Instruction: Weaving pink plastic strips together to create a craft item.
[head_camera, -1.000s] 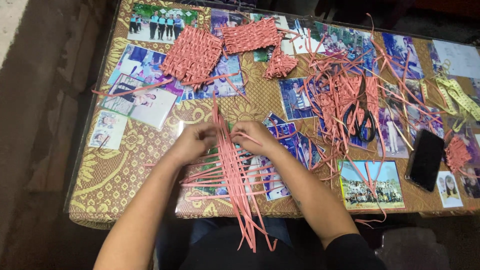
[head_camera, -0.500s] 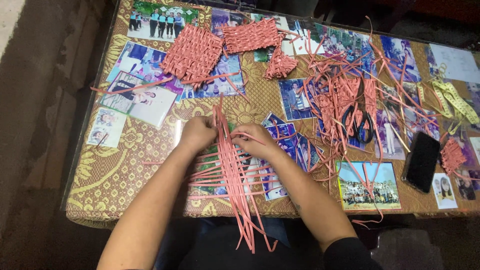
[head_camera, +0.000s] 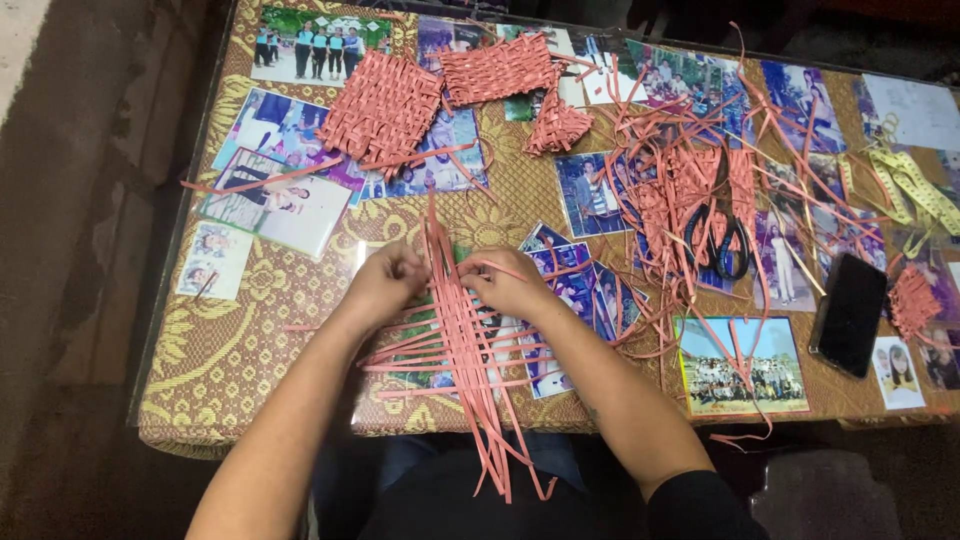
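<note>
Fingers of both hands are pinched together on the top of a half-made weave (head_camera: 455, 340) of pink strips, near the table's front edge. Going left to right: the left hand (head_camera: 385, 282) grips the strips from the left side, its fingertips closed on them just where the upright strips begin. Between the two hands the long strips run away from the person and back toward the lap, their loose ends hanging over the table (head_camera: 250, 360) edge; shorter strips cross them sideways. The right hand (head_camera: 510, 285) meets them from the right, thumb and forefinger clamped on one cross strip, and both hands sit about equally close to the weave's top. How tightly each finger presses I cannot tell.

Farther back on the left lies a finished woven square (head_camera: 385, 105), with a second one (head_camera: 500, 68) beside it. To the right, a heap of loose strips (head_camera: 690, 190) covers part of the black scissors (head_camera: 728, 235). Right again lies a dark phone (head_camera: 850, 312), well apart from the hands. Photographs lie all over the tabletop.
</note>
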